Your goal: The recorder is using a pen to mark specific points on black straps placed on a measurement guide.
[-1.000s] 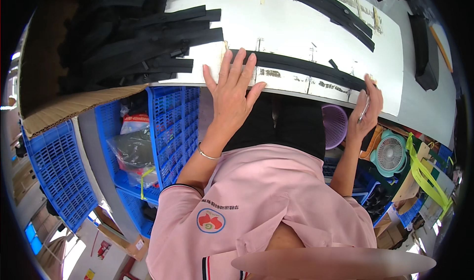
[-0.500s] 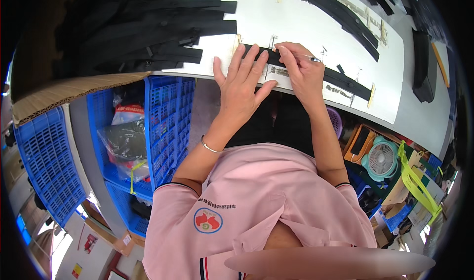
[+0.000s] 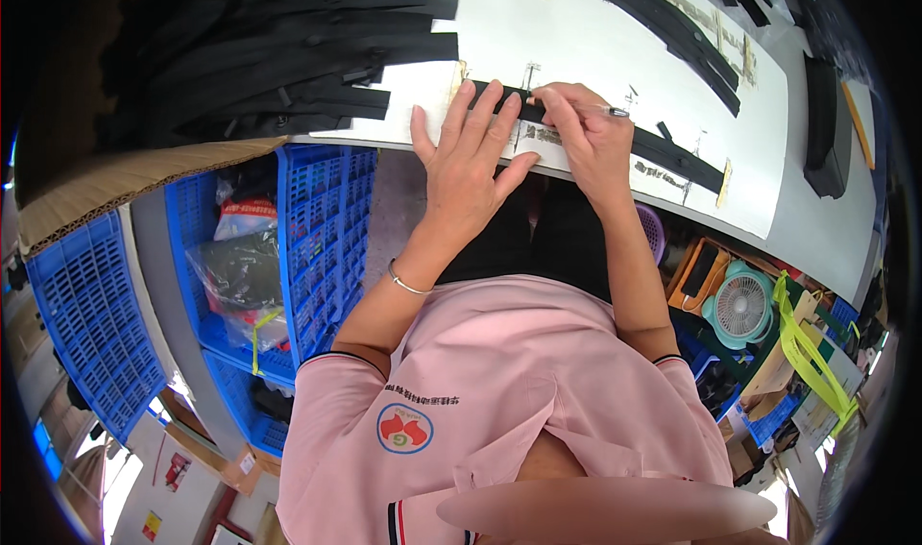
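Hands sit close together, the left hand [image 3: 466,180] spread flat with fingertips on the black strip [image 3: 682,159] near its left end, gripping nothing, the right hand [image 3: 591,142] just beside it, pinching a pen [image 3: 615,111] over the same strip. That strip lies under both hands, its long axis running left to right and slanting toward the body; the right hand is nearer its uncovered length. Just beyond that length sits a small black piece [image 3: 664,130]. Left of the left hand spreads a pile of black strips [image 3: 279,46]; beyond the right hand lie longer strips [image 3: 672,36] on the white board [image 3: 576,36]
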Demonstrator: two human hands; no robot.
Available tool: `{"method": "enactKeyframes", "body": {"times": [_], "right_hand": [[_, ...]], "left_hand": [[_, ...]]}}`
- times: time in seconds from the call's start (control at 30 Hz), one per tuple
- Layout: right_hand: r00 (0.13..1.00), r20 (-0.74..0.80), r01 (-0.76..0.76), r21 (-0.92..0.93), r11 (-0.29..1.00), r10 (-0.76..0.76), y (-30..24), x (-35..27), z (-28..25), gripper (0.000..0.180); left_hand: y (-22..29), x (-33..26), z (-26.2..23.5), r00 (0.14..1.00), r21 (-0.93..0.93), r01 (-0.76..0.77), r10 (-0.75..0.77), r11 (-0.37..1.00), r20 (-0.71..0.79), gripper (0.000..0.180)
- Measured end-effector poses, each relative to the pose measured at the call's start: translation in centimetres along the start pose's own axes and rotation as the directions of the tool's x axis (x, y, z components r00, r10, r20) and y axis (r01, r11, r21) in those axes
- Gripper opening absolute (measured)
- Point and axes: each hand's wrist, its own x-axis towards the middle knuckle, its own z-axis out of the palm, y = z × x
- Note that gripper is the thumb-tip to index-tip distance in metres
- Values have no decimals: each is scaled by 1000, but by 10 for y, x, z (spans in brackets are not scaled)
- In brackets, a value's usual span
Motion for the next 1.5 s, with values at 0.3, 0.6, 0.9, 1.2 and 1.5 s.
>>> {"method": "enactKeyframes", "body": {"times": [0.3, 0.6, 0.9, 1.2, 1.5], "right_hand": [[996, 60, 70, 26, 997, -71, 5, -2, -2, 16], [998, 41, 48, 65, 997, -50, -2, -9, -23, 16], [951, -300, -107, -75, 991, 80, 27, -28, -80, 18], [951, -308, -62, -100, 993, 28, 32, -27, -74, 17], [953, -302, -46, -128, 991, 5, 27, -26, -74, 20]], "left_hand": [[2, 3, 1, 1000, 3, 8, -8, 1000, 14, 65], [0, 1, 2, 1000, 59, -13, 11, 998, 29, 65], [2, 2, 2, 999, 50, -32, 31, 998, 32, 62], [58, 11, 16, 983, -164, -145, 161, 976, 90, 65], [67, 13, 27, 977, -131, -128, 148, 983, 152, 54]]}}
